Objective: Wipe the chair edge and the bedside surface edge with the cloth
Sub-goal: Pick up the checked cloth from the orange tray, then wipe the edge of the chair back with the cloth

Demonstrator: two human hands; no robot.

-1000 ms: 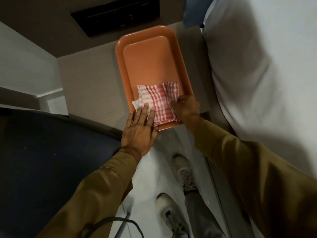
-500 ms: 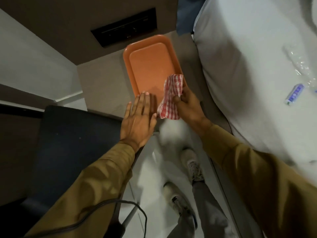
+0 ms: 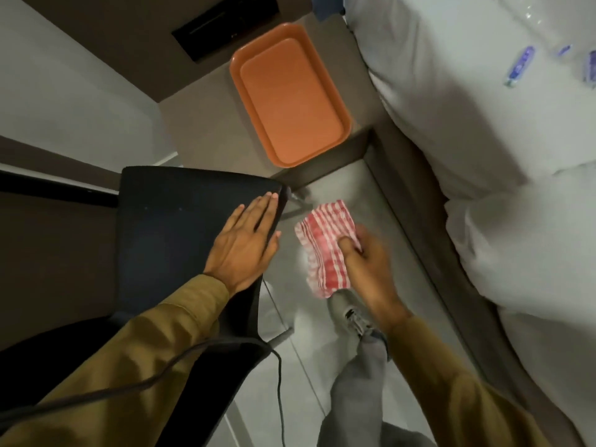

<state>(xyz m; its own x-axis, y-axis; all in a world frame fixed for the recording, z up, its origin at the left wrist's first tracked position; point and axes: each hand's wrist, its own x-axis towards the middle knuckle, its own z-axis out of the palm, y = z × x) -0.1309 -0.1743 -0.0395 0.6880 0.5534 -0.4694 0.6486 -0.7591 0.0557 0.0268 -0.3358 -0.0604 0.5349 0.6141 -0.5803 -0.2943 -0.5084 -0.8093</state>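
Note:
My right hand [image 3: 371,266] grips a red-and-white checked cloth [image 3: 325,243], held in the air over the floor just right of the chair. The dark chair [image 3: 167,227] fills the lower left. My left hand [image 3: 245,243] lies flat with fingers spread on the chair seat, close to its right edge. The brown bedside surface [image 3: 200,130] sits beyond the chair, its front edge near the chair's far corner.
An orange tray [image 3: 290,101] lies on the bedside surface. A bed with white bedding [image 3: 467,124] runs along the right, with small packets [image 3: 519,66] on it. A black cable [image 3: 279,382] hangs by the chair. My shoe [image 3: 351,314] stands on the grey floor.
My right hand lifted the cloth off the orange tray and carried it down toward the chair. My left hand moved from the tray's edge onto the chair seat.

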